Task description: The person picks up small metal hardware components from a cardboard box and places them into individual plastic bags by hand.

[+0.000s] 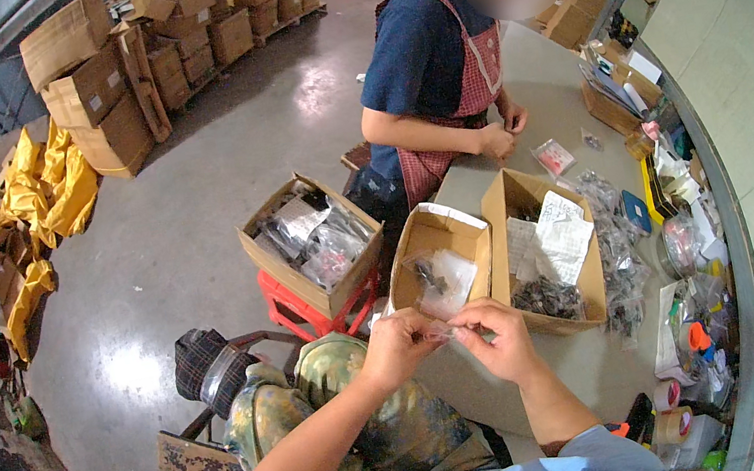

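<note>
My left hand (397, 348) and my right hand (498, 339) meet above the near edge of the table, fingers pinched. Between them is a small clear plastic bag (441, 330), gripped from both sides; what it contains is too small to make out. Just beyond my hands sits an open cardboard box (400, 284) with clear bags and a few dark pieces inside. To its right, a larger carton (492, 215) holds many small dark parts, with white paper sheets (563, 238) lying on top.
A carton of bagged parts (317, 236) rests on a red stool (286, 304) at left. Across the table (530, 72) a co-worker in a checked apron (482, 76) has both hands together. Loose clear bags (614, 254) and tape rolls (673, 426) lie along the right side.
</note>
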The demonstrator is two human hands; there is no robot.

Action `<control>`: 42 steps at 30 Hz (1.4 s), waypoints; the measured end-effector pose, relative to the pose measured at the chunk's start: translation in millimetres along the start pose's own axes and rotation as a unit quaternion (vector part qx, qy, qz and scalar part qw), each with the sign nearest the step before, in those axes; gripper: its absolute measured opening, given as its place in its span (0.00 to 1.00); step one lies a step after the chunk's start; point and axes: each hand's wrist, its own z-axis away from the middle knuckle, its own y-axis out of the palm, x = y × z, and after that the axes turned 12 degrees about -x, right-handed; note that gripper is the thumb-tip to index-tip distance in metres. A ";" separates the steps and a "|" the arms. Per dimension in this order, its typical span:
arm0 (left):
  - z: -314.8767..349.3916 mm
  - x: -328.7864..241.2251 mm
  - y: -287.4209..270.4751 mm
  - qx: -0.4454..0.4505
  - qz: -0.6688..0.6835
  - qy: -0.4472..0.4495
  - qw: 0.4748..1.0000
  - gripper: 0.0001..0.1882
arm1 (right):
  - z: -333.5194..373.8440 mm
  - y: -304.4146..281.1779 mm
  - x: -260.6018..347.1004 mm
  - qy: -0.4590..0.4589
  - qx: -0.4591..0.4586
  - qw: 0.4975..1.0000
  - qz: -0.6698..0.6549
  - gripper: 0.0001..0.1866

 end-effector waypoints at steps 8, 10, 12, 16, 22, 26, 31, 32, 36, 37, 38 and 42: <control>7.9 0.9 5.3 -0.012 -0.075 0.103 0.992 0.23 | -6.8 -4.8 7.1 -0.009 0.247 0.959 0.137 0.17; 9.9 -8.9 6.4 -0.059 -0.131 0.161 0.976 0.30 | -2.8 -7.1 -0.8 -0.099 0.254 0.950 0.152 0.21; 9.2 -6.9 12.6 -0.046 -0.162 0.179 0.969 0.34 | -0.2 -7.5 -4.1 -0.187 0.247 0.934 0.180 0.21; 9.9 -2.9 13.0 0.023 -0.150 0.077 0.985 0.26 | 3.5 -7.4 -12.7 -0.074 0.285 0.955 0.022 0.14; 8.9 -1.3 16.5 0.106 -0.037 -0.078 0.991 0.23 | -32.7 -88.3 -133.4 0.211 0.007 0.953 0.216 0.11; 4.9 -8.9 19.0 0.119 -0.067 -0.060 0.989 0.24 | -27.9 -79.9 -190.2 0.262 0.310 0.815 0.413 0.11; 5.4 -0.6 19.5 0.105 -0.042 -0.082 0.990 0.25 | -15.8 -81.8 -219.5 0.219 0.298 0.852 0.371 0.10; 5.8 0.0 17.9 0.105 -0.048 -0.084 0.990 0.25 | -15.7 -86.4 -212.6 0.212 0.259 0.878 0.342 0.09; 1.2 3.8 22.2 0.114 -0.070 -0.060 0.989 0.24 | -14.6 -118.6 -217.0 0.228 0.109 0.966 0.050 0.08; 4.6 9.5 23.9 0.121 -0.073 -0.054 0.989 0.24 | -18.1 -121.2 -212.0 0.291 0.030 0.951 -0.097 0.06; 2.7 14.5 26.1 0.119 -0.046 -0.080 0.989 0.24 | -27.6 -124.3 -208.0 0.346 -0.053 0.906 -0.239 0.03; -3.2 6.1 30.6 0.129 -0.028 -0.109 0.985 0.24 | -80.2 -136.8 -232.9 0.276 -0.223 0.828 -0.434 0.05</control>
